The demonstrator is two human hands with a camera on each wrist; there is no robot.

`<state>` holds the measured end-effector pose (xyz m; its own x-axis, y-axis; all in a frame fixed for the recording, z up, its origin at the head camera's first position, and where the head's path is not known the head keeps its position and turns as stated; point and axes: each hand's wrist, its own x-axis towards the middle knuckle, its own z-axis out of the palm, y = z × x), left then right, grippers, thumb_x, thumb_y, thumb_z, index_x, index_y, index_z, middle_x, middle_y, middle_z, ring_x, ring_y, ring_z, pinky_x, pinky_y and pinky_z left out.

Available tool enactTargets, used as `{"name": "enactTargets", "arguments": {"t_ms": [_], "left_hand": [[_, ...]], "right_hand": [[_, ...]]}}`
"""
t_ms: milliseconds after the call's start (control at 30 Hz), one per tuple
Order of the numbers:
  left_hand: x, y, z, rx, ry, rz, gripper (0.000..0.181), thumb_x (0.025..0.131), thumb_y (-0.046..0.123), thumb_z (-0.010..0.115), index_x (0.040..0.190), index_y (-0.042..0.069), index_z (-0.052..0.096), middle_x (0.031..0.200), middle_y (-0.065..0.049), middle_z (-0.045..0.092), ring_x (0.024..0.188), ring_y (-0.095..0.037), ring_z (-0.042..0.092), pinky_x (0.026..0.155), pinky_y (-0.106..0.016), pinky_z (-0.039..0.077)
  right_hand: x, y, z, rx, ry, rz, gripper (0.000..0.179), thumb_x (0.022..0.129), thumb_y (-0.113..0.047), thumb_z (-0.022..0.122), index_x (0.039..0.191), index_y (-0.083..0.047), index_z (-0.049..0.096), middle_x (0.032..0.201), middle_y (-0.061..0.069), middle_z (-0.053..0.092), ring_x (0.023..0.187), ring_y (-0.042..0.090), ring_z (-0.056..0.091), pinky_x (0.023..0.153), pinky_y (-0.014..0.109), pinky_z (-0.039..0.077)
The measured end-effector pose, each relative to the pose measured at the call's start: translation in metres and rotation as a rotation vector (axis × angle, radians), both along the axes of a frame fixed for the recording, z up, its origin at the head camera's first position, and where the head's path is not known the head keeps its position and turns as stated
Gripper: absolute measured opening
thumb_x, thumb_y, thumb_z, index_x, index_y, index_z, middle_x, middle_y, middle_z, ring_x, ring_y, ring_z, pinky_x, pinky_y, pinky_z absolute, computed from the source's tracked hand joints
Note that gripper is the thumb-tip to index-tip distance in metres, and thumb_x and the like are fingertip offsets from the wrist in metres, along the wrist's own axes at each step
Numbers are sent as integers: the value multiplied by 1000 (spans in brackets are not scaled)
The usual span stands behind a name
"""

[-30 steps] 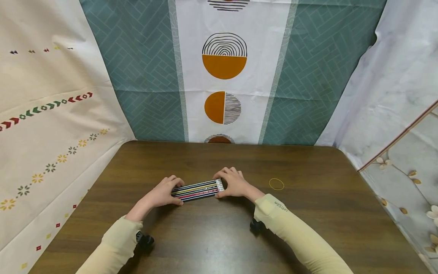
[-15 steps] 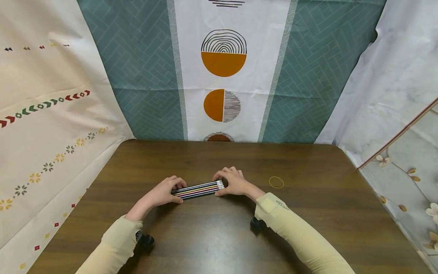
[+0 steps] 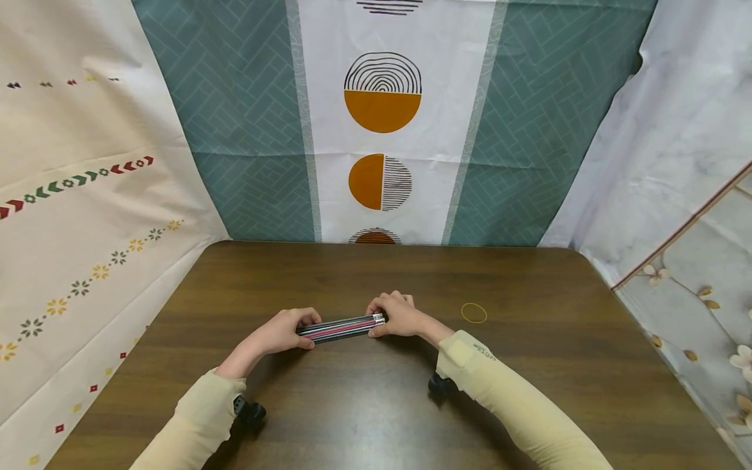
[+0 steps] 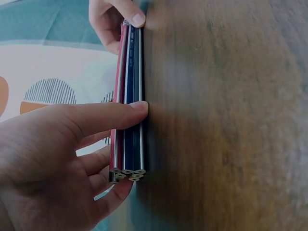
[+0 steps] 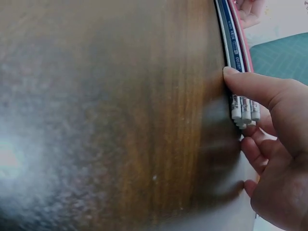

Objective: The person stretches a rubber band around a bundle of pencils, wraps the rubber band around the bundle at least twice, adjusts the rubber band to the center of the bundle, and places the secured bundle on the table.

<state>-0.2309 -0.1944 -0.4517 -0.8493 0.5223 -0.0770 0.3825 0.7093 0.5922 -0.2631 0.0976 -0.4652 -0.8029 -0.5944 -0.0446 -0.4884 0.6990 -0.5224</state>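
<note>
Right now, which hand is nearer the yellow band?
Right. Right hand grips the pencils near their erasers, left of the yellow band; left hand grips their other end, farther left.

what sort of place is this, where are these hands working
Likely a makeshift tabletop recording spot, though the wider room is hidden: a dark wood-grain table, creased patterned hangings on its left, far and right sides, and black wrist cameras under both sleeves.

Pencil bundle [image 3: 341, 328]: parallel, dark plus red, striped. White erasers [image 5: 246, 116] right, flat ends [image 4: 127, 172] left. Sits lower middle of head view, angled up rightward.
</note>
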Motion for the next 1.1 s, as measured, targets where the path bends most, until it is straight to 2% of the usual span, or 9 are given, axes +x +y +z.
{"name": "enactTargets", "arguments": {"t_ms": [167, 333, 567, 800, 933, 1100], "left_hand": [[-1, 3, -1, -37, -2, -12, 32, 79, 10, 80, 107, 10, 64, 89, -2, 65, 78, -13, 53, 72, -28, 42], [-4, 6, 0, -62, 7, -26, 26, 80, 8, 78, 103, 9, 65, 86, -1, 63, 76, -12, 50, 70, -27, 42], [-8, 8, 5, -107, 32, -50, 19, 76, 5, 76, 92, 9, 65, 75, 2, 58, 69, -11, 45, 63, -24, 36], [-7, 13, 10, -158, -1, -75, 20, 76, 7, 73, 93, 10, 62, 74, 3, 53, 66, -11, 44, 59, -23, 33], [-9, 12, 14, -154, -40, -129, 19, 80, 7, 71, 96, 9, 63, 76, 2, 52, 67, -10, 44, 60, -23, 34], [-13, 12, 16, -153, -72, -166, 32, 83, 8, 70, 113, 2, 64, 83, 0, 57, 69, -10, 47, 64, -24, 38]], "right_hand": [[-1, 1, 0, 51, -14, 26, 35, 84, -34, 78, 112, -15, 68, 111, 1, 62, 102, 18, 44, 92, 45, 25], [-1, 1, 0, 36, -39, 24, 37, 85, -32, 77, 114, -11, 70, 115, 4, 61, 105, 20, 45, 96, 48, 23], [-1, 1, 2, 38, -48, 35, 35, 88, -32, 75, 116, -11, 70, 118, 4, 61, 112, 22, 48, 101, 50, 23], [-2, 1, 6, 55, -66, 54, 39, 89, -31, 73, 120, -8, 68, 123, 6, 62, 116, 24, 50, 103, 51, 24], [-3, 1, 10, 70, -47, 70, 34, 88, -31, 74, 113, -9, 70, 117, 6, 64, 109, 22, 55, 96, 45, 32], [-2, -2, 18, 51, -36, 84, 24, 85, -25, 76, 101, -8, 71, 106, 8, 64, 90, 16, 52, 82, 32, 42]]}}
